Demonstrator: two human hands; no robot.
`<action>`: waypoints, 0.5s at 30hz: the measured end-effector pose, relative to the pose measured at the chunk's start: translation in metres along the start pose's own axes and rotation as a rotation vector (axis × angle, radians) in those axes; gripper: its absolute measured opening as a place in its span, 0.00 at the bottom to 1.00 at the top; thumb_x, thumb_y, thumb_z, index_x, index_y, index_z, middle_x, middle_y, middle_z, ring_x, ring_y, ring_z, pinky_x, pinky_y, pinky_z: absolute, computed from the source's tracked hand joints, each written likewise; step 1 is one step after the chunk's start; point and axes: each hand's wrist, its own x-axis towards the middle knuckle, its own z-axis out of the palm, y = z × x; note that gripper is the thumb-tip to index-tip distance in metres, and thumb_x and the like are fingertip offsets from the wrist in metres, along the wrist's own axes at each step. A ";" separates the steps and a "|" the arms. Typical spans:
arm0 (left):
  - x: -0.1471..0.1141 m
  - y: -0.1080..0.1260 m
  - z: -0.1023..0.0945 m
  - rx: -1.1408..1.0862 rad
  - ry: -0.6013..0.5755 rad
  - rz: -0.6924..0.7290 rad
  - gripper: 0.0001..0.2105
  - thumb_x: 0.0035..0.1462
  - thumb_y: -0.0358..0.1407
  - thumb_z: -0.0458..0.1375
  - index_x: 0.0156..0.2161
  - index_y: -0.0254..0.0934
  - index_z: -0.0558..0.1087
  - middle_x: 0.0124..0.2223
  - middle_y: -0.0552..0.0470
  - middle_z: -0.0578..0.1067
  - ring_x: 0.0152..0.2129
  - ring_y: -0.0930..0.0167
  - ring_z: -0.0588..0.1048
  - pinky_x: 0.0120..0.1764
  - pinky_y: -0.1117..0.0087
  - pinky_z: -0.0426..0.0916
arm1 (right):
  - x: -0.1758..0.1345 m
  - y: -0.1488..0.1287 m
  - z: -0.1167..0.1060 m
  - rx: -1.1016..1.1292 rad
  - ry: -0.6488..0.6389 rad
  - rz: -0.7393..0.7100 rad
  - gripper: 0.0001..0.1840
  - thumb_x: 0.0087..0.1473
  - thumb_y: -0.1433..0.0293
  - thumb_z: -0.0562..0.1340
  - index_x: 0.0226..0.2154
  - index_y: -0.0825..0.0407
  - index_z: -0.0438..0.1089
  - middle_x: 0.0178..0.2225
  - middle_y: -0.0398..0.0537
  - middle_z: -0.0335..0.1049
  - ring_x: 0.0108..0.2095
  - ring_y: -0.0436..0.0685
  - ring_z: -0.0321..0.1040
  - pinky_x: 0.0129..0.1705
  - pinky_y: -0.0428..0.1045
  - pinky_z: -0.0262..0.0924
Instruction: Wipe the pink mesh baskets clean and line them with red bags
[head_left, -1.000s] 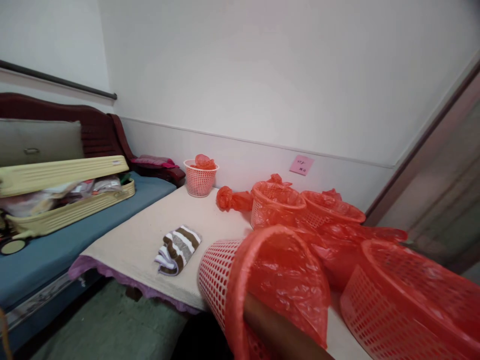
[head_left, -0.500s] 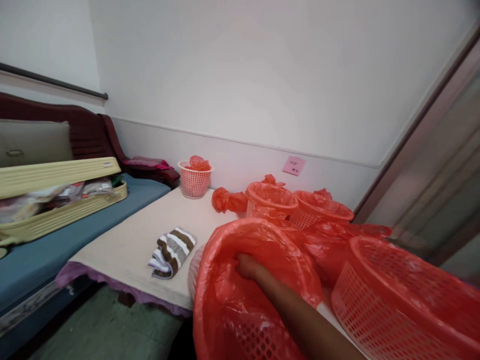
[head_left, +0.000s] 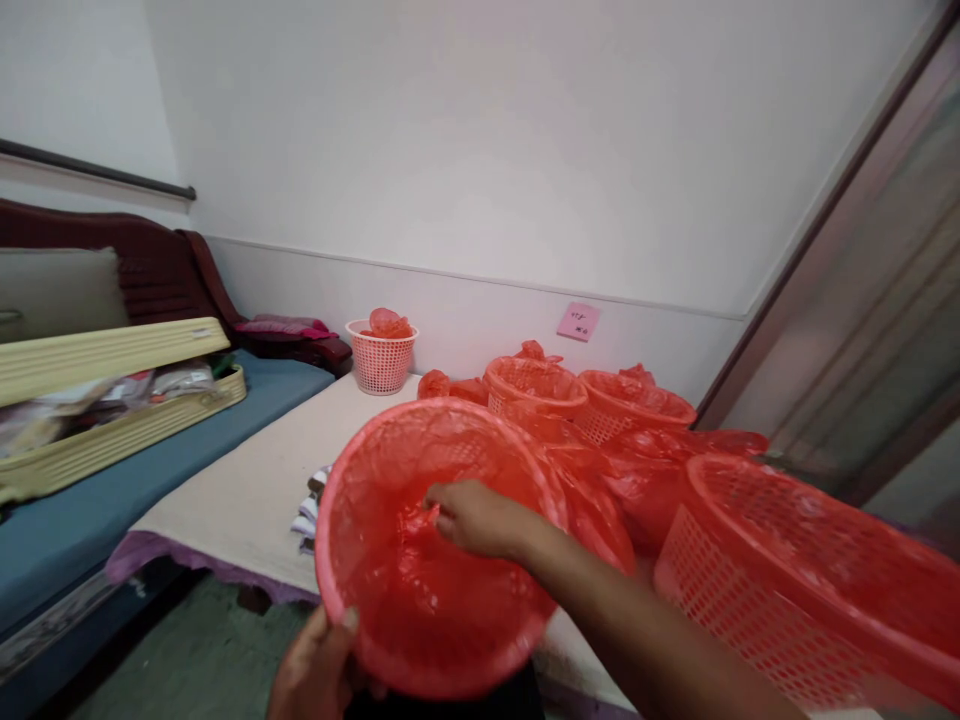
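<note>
A round red plastic basket (head_left: pixel 330 540), lined with a thin red plastic bag (head_left: pixel 442 620), is tilted with its mouth towards me. At the lower left, my left hand (head_left: pixel 319 660) is closed on the basket's rim, its thumb over the edge and its other fingers mostly hidden. My right hand (head_left: pixel 476 515) reaches into the basket from the right, its fingers curled together at creased folds of the bag. On the table, a striped towel (head_left: pixel 307 515) is partly hidden behind the basket.
More lined baskets stand on the right: a large one (head_left: pixel 757 590) close by and two farther back (head_left: pixel 536 385) (head_left: pixel 626 395). A pink basket (head_left: pixel 382 362) stands by the wall on the cream-covered table (head_left: pixel 247 500). A yellow case (head_left: pixel 127 425) lies open on the blue bed (head_left: pixel 292 375).
The basket has turned and shifted left, now covering most of the towel. My left hand has come into view on its rim. My right hand has moved from the bag's side towards the middle.
</note>
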 end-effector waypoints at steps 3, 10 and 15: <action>0.032 0.029 -0.008 -0.140 0.078 0.036 0.10 0.47 0.41 0.67 0.31 0.38 0.74 0.25 0.55 0.74 0.20 0.72 0.70 0.22 0.73 0.69 | -0.005 -0.016 -0.039 -0.057 0.159 -0.107 0.11 0.46 0.71 0.59 0.34 0.46 0.73 0.30 0.44 0.72 0.33 0.56 0.66 0.42 0.52 0.57; 0.084 0.066 -0.028 -0.156 0.077 -0.004 0.04 0.57 0.29 0.56 0.32 0.34 0.72 0.23 0.57 0.74 0.16 0.78 0.70 0.20 0.79 0.69 | 0.002 0.017 -0.084 0.000 0.656 -0.149 0.20 0.53 0.64 0.56 0.48 0.52 0.67 0.47 0.54 0.69 0.48 0.61 0.66 0.53 0.58 0.57; 0.090 0.072 -0.018 -0.151 0.060 -0.002 0.06 0.58 0.27 0.54 0.31 0.33 0.71 0.22 0.57 0.74 0.15 0.78 0.71 0.19 0.79 0.69 | 0.012 0.044 -0.057 0.122 0.538 -0.100 0.17 0.51 0.63 0.58 0.43 0.51 0.71 0.45 0.53 0.73 0.48 0.61 0.68 0.53 0.58 0.58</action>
